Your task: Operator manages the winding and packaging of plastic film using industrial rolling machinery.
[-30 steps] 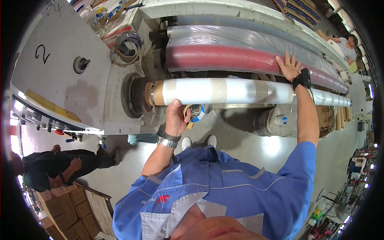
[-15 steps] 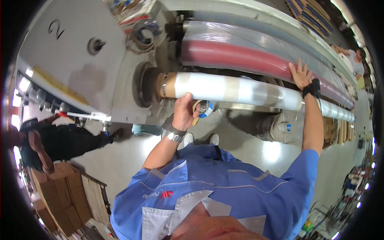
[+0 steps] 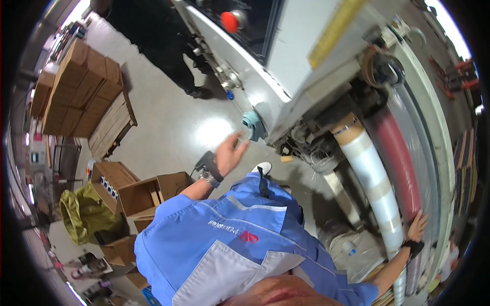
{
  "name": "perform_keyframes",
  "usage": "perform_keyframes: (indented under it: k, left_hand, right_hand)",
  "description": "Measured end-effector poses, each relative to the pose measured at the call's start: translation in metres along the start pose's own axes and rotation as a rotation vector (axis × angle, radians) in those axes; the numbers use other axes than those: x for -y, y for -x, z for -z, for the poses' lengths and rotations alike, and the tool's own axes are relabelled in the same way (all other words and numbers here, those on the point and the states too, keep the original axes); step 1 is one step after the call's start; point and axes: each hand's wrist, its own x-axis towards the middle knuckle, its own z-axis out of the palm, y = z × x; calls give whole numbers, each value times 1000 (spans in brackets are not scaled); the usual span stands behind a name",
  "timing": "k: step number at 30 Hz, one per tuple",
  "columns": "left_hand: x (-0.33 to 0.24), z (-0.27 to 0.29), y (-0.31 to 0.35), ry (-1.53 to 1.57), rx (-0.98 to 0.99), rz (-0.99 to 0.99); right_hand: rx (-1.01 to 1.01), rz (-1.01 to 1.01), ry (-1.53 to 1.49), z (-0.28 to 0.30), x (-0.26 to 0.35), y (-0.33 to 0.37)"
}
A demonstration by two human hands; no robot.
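Observation:
My left hand [image 3: 229, 154] is raised over the floor with its thumb and fingers apart, and I see nothing in it. Just beyond its fingertips a teal cloth [image 3: 251, 120] hangs at the machine's lower corner. At the lower right my right hand [image 3: 417, 228] lies with fingers stretched out against the red film-covered roller [image 3: 396, 160]. Beside that roller runs a long white wrapped roll [image 3: 368, 171] with tan bands and a brown core end. I cannot make out the roll of tape.
The white machine housing [image 3: 298, 38] carries a red button [image 3: 229, 22]. A person in dark clothes [image 3: 153, 41] stands beyond it. Stacked cartons [image 3: 84, 92] sit on a pallet at left, near open boxes [image 3: 143, 196] and a green sack [image 3: 84, 219]. A plastic-wrapped roll [image 3: 352, 250] lies below the rollers.
My view and body have turned left. My left hand has left the white roll's end, and the tape roll it held is no longer seen. My right hand stays on the red roller.

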Motion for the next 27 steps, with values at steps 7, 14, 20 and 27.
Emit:
perform_keyframes:
  k: [7,14,20,27]
  left_hand:
    - [-80,64,-96,-393,-582,-610]
    - [-42,108,-206,-118,-571,-18]
    - [-17,181,-298,607,-802,129]
    - [-47,208,-284,725,-287,5]
  right_hand:
    - [62,225,372,-13,-15,-34]
    - [-29,-81,43,-40,-23,-38]
    - [88,49,53,-3,17,-1]
    - [120,28,-10,-29,-12,-41]
